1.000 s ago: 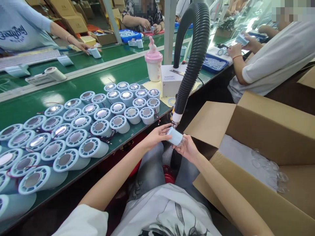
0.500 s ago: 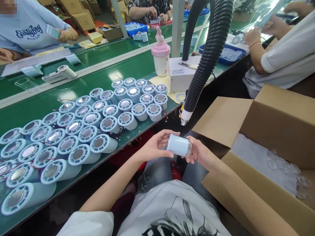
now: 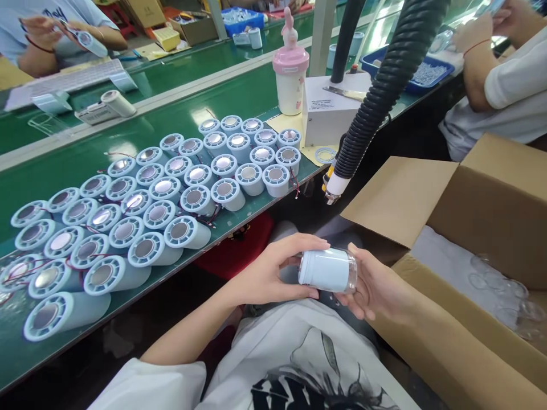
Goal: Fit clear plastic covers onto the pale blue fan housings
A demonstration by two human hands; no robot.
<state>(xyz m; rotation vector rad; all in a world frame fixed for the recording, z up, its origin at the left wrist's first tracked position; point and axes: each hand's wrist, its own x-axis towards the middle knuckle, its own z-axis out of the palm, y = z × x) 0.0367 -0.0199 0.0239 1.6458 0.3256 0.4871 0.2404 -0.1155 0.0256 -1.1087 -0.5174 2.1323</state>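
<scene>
Above my lap, a light blue cylinder with a clear plastic cover (image 3: pixel 328 270) lies sideways between my two hands. My left hand (image 3: pixel 277 270) grips its left end, thumb below and fingers along the top. Around the clear right end curl the fingers of my right hand (image 3: pixel 370 279). Over them hangs a black ribbed hose (image 3: pixel 384 97) with a white and metal nozzle (image 3: pixel 335 188), apart from both hands. To the left, several similar light blue cylinders (image 3: pixel 188 232) with round metal discs and thin red and black wires stand or lean in rows on the green table.
An open cardboard box (image 3: pixel 397 199) with clear plastic covers (image 3: pixel 504 290) inside is at my right. A pink-lidded cup (image 3: pixel 290 68), a white box (image 3: pixel 325 111) with a knife on top and a blue ring (image 3: pixel 325 155) stand near the hose. Co-workers' hands are across and at right.
Both hands have brought the covered cylinder slightly down and right, closer to my body. The view has shifted. The co-worker at the upper left now holds a cylinder with both hands.
</scene>
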